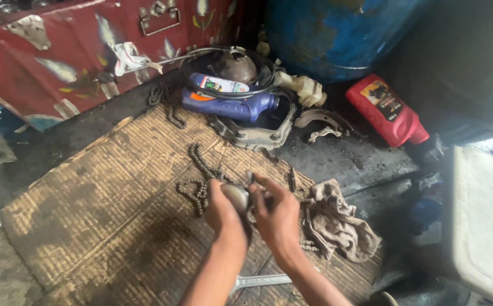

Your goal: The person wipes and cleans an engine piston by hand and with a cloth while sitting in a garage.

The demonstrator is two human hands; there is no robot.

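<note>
Spanner (260, 280) lies nearest me on the cardboard (88, 215). Both my hands, left (223, 211) and right (276, 215), are closed around a small round metal part (236, 195) just above it, chain (201, 170) just beyond. Looks like I'm mid-inspection; turning it needs a steady grip.

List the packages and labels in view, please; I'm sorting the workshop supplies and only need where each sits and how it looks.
Red bottle: lying on the dark floor right of centre, flat-sided, black cap lower right, dark label with a small picture.
Blue bottle: lying at top centre on a grey metal cover, dark blue, with a white, orange and green label.
No signs or screens show.
</note>
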